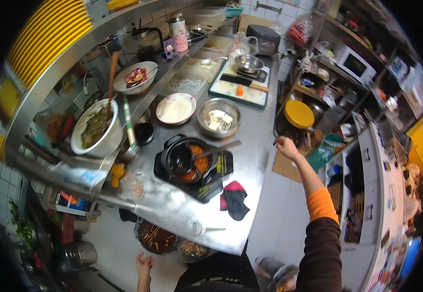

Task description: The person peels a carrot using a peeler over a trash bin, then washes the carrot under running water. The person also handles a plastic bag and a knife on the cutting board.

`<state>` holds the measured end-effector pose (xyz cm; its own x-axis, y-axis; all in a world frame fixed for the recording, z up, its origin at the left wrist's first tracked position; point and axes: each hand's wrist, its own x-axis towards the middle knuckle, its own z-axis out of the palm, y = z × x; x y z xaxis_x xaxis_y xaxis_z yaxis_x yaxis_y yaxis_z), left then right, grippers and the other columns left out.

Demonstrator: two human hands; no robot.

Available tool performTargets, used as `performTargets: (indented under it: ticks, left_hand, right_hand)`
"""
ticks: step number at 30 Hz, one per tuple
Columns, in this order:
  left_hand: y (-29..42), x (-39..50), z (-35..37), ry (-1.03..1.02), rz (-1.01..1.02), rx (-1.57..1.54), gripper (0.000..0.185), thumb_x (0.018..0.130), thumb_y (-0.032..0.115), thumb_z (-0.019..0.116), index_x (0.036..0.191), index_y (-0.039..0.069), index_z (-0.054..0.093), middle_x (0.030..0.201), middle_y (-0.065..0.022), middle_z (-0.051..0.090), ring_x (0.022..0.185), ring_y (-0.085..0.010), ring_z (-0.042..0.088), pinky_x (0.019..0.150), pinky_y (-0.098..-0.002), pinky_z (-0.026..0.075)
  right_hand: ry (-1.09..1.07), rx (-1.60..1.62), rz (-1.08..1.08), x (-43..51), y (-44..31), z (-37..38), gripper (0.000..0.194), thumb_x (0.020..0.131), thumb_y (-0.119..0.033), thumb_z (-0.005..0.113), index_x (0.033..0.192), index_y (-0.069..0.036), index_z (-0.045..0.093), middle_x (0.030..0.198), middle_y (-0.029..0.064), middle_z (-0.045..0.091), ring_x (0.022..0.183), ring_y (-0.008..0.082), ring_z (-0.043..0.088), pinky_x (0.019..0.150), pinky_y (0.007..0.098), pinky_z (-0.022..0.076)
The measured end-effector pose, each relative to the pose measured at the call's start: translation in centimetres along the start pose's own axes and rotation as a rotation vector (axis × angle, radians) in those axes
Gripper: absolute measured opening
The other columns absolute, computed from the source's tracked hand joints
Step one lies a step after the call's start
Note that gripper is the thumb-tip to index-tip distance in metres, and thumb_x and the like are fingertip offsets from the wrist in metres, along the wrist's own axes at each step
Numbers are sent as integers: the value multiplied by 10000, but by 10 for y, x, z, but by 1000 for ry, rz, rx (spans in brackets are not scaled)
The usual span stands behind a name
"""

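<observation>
My left hand (pixel 145 264) hangs low beyond the counter's near end, fingers apart and holding nothing. Out past the counter's right edge is my right hand (pixel 286 146), its fingers curled; whether something small sits in them is unclear. On the steel counter (pixel 182 215) a black pot (pixel 186 160) rests on a black tray (pixel 211 191), with orange-red food and a black ladle (pixel 180 160) in it. A dark red and black cloth (pixel 235 200) lies beside it. Behind stand a steel bowl (pixel 218 116) with pale pieces and a white bowl (pixel 176 108) of white food.
A cutting board (pixel 218 87) carries a cleaver (pixel 237 79), a carrot piece (pixel 239 89) and a steel bowl (pixel 248 64) on a scale. A white tub (pixel 115 135) stands left. Below the near edge is a basin (pixel 156 237) of skewers. A yellow stool (pixel 299 114) stands right.
</observation>
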<state>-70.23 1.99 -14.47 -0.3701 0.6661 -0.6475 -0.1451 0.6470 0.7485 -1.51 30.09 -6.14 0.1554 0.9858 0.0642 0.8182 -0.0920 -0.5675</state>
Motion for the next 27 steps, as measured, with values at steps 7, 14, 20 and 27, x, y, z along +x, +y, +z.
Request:
performTargets:
  ticks: [7, 14, 20, 27]
  left_hand:
    - [-62, -133, 66, 424, -496, -238, 426, 856, 356, 510, 1219, 138, 467, 1194, -143, 504, 1031, -281, 516, 898, -375, 413]
    - [-79, -211, 92, 631, -297, -165, 302, 879, 202, 473, 1136, 46, 445, 932, -88, 591, 728, -243, 572, 617, -389, 484]
    - [-105, -204, 116, 459, -220, -262, 618, 829, -11, 515, 1334, 18, 160, 966, -211, 574, 773, -268, 630, 680, -362, 542]
    - [-79, -180, 116, 399, -197, -303, 548, 860, 108, 551, 1309, 119, 237, 945, -110, 570, 780, -164, 607, 674, -268, 496]
  right_hand:
    - [171, -14, 193, 259, 1, 74, 403, 749, -281, 609, 959, 53, 524, 962, 278, 562, 924, 403, 551, 824, 422, 449]
    - [275, -314, 174, 347, -23, 130, 620, 751, -386, 615, 1213, -40, 388, 1083, 198, 523, 1013, 343, 519, 832, 432, 433]
    - [434, -475, -447, 408, 89, 157, 345, 811, -269, 524, 1077, -55, 570, 959, 120, 628, 836, 285, 605, 699, 404, 481]
    - [106, 611, 6, 280, 18, 44, 518, 907, -384, 421, 1289, -34, 429, 1177, 77, 545, 1071, 191, 492, 898, 288, 377]
